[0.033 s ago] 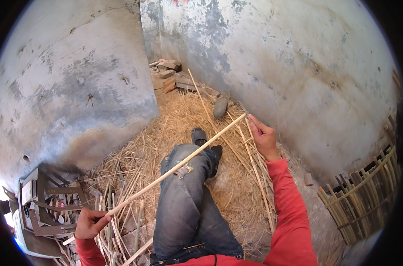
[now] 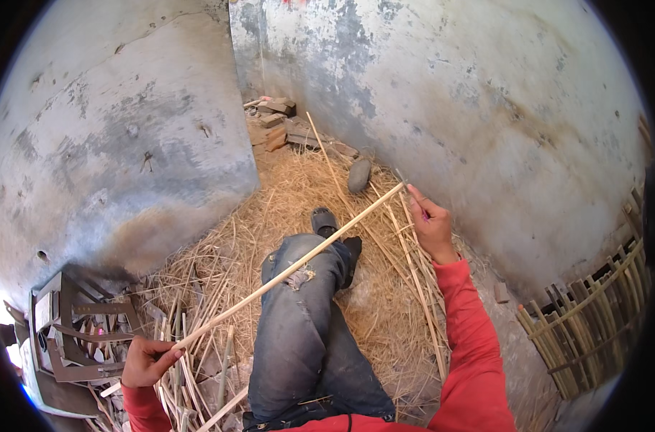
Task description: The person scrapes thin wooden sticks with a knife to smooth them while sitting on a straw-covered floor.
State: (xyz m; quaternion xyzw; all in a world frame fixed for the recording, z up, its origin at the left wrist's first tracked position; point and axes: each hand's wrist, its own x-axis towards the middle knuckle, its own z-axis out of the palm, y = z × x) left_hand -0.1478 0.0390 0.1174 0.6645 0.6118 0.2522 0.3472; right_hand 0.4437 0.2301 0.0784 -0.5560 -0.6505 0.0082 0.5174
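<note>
A long pale bamboo strip [image 2: 291, 270] slants across my thighs, low on the left and high on the right. My left hand [image 2: 146, 362] is closed around its lower end, thumb on top, and a short piece sticks out behind the hand. At the strip's upper end, my right hand [image 2: 432, 227] is closed on a small knife. Only its narrow grey blade [image 2: 400, 176] shows clearly, crossing the strip's tip; the handle is mostly hidden in my fingers, with a bit of purple showing.
Straw-like shavings [image 2: 284, 191] cover the floor, with more strips [image 2: 417, 277] on the right. A grey stone [image 2: 358, 176] and bricks [image 2: 276, 137] lie ahead. A broken brown frame [image 2: 90, 374] stands left, a slatted bamboo basket [image 2: 586, 324] right. Walls [image 2: 471, 122] rise on both sides.
My right hand and the strip's upper end have shifted very slightly to the right, and more of the knife blade shows past the tip. My left hand keeps its hold.
</note>
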